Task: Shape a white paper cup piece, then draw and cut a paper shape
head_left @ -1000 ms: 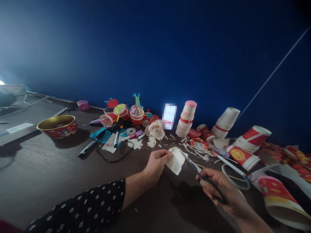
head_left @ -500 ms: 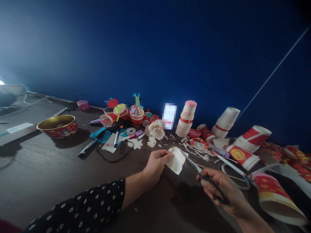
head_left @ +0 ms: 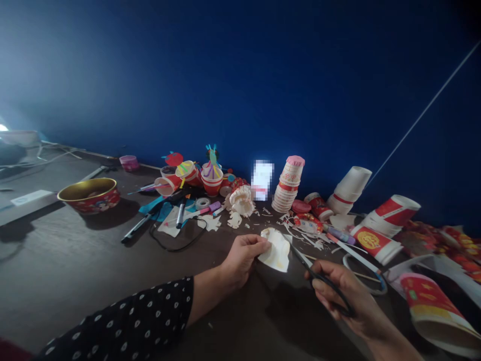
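My left hand (head_left: 244, 258) pinches the left edge of a curved white paper piece (head_left: 276, 253) between thumb and fingers, above the dark table. In my right hand (head_left: 336, 291) are black-handled scissors (head_left: 328, 287), fingers through the loops. Their blades point up and left and lie against the paper's upper right edge; I cannot tell how much paper is between them. White paper scraps (head_left: 319, 243) lie on the table just beyond the scissors.
Behind the paper, a tall stack of paper cups (head_left: 286, 193) stands beside a bright blurred screen (head_left: 262, 179). Decorated cups (head_left: 212, 183), markers (head_left: 181, 214) and tape (head_left: 203, 203) lie to the left. A gold-rimmed bowl (head_left: 88, 200) sits farther left. Another cup (head_left: 438, 313) lies on its side at right.
The paper has turned slightly and shifted a little to the right against the blades. A red cup at the lower right has rolled slightly to the right. Both hands have barely moved.
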Demonstrator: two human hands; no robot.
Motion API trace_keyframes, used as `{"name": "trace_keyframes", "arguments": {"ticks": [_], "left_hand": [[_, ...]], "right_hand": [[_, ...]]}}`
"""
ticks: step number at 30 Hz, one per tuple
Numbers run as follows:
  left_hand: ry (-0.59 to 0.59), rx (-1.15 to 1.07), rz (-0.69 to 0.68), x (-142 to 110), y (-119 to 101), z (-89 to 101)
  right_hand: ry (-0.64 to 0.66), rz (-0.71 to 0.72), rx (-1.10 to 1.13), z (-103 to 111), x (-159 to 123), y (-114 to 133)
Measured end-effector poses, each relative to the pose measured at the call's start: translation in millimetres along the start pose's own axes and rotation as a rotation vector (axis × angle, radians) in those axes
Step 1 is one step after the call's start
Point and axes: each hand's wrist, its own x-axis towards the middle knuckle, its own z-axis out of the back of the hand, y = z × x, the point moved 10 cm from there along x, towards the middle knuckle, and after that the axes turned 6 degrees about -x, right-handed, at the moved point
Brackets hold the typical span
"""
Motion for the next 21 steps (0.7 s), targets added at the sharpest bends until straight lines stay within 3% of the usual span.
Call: {"name": "trace_keyframes", "arguments": {"ticks": [14,21], "left_hand": [[-0.007,0.011,0.021,-0.6,2.2,-0.4],[0.009,0.061,0.003,-0.3,-0.3,-1.8]], "right_hand": [[-0.008,-0.016,0.221,1.8,-1.9,-6.5],[0.036,-0.029,0.203,-0.9,0.0,-7.8]]}}
